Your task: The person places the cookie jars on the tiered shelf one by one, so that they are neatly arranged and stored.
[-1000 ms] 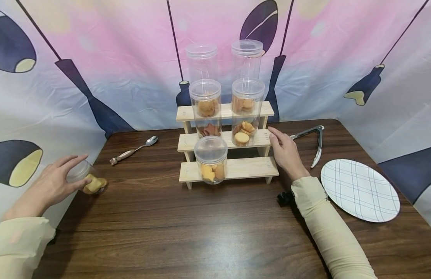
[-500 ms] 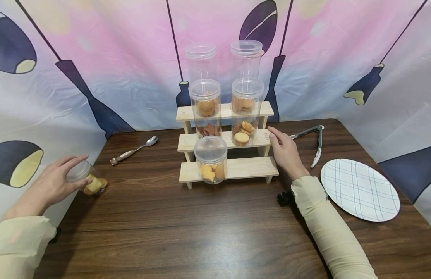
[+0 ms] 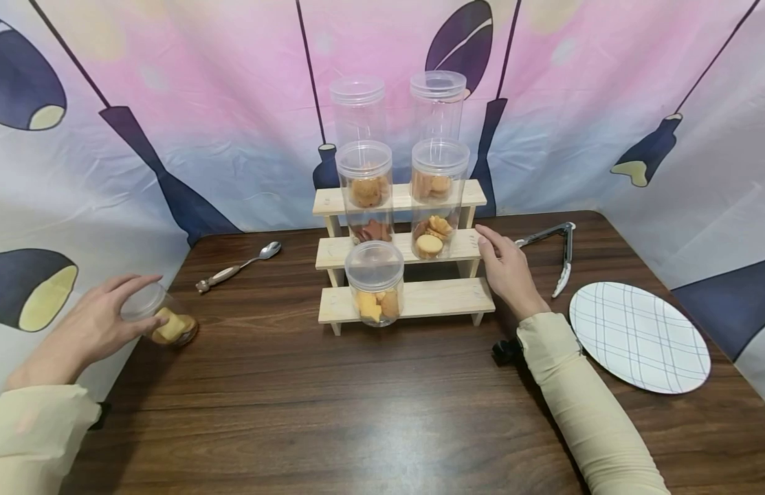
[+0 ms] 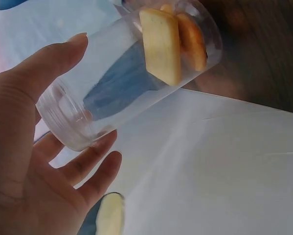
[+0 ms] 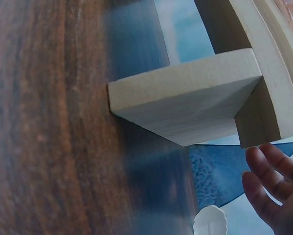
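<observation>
At the table's left edge my left hand (image 3: 88,330) grips a clear lidded jar (image 3: 148,302) near its lid. In the left wrist view the thumb lies along one side of the jar (image 4: 112,83) and the fingers curl under the lid end. A pale rectangular cookie (image 4: 161,46) and rounder orange-brown ones sit at its bottom. My right hand (image 3: 508,271) is at the right end of the wooden three-step rack (image 3: 444,297), fingers loosely extended. In the right wrist view its fingertips are by the rack's edge (image 5: 278,117), seemingly touching it.
Two jars of cookies (image 3: 440,206) stand on the middle step, two at the back, and one short jar (image 3: 374,285) at the front left. A spoon (image 3: 234,269) lies left of the rack. Tongs (image 3: 566,254) and a checked plate (image 3: 638,337) lie right.
My left hand and the jar in it have shifted slightly to the right. The right hand and the rack have stayed in place.
</observation>
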`<state>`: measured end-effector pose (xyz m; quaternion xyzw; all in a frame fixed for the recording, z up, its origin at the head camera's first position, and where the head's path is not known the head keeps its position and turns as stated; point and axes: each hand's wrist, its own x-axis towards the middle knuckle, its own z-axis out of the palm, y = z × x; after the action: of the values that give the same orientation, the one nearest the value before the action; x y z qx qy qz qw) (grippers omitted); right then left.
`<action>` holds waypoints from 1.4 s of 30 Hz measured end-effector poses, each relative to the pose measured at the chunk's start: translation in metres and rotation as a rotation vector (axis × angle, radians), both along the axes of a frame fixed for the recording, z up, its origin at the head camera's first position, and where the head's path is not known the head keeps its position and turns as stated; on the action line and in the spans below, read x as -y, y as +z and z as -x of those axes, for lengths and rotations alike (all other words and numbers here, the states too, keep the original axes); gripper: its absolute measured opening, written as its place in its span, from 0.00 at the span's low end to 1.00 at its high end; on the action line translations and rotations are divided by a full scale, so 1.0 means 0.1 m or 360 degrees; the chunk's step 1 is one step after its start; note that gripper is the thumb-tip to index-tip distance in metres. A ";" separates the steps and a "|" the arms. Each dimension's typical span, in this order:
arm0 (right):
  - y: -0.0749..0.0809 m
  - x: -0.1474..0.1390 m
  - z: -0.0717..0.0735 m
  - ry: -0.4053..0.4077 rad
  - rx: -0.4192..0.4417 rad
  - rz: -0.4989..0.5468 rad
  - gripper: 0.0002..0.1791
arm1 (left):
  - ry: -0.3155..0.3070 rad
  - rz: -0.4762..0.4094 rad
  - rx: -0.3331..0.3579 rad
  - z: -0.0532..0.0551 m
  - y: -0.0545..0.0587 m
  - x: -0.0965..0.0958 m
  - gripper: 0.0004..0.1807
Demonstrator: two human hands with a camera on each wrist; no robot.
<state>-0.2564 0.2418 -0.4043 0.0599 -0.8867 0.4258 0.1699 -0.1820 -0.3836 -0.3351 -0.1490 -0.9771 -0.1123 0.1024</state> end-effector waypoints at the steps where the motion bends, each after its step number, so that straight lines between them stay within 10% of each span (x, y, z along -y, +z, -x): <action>1: 0.00 0.00 0.00 -0.0002 0.0003 -0.0002 0.30 | -0.0005 0.0002 -0.0003 -0.01 0.02 -0.02 0.41; 16: 0.00 0.00 0.00 0.0000 0.0003 -0.0002 0.30 | -0.0122 0.0039 -0.0136 -0.14 0.26 -0.51 0.38; 33: 0.00 0.00 0.01 -0.0003 0.0012 -0.0006 0.30 | -0.0547 -0.0012 -0.0407 -0.17 0.36 -1.09 0.42; 42: -0.01 0.00 0.01 0.0005 0.0010 -0.0004 0.30 | -0.0567 0.0012 -0.0308 -0.28 0.42 -1.39 0.40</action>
<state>-0.2569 0.2417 -0.4048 0.0603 -0.8876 0.4253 0.1664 -0.1540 -0.2442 -0.2933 -0.3301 -0.9212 -0.1102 0.1737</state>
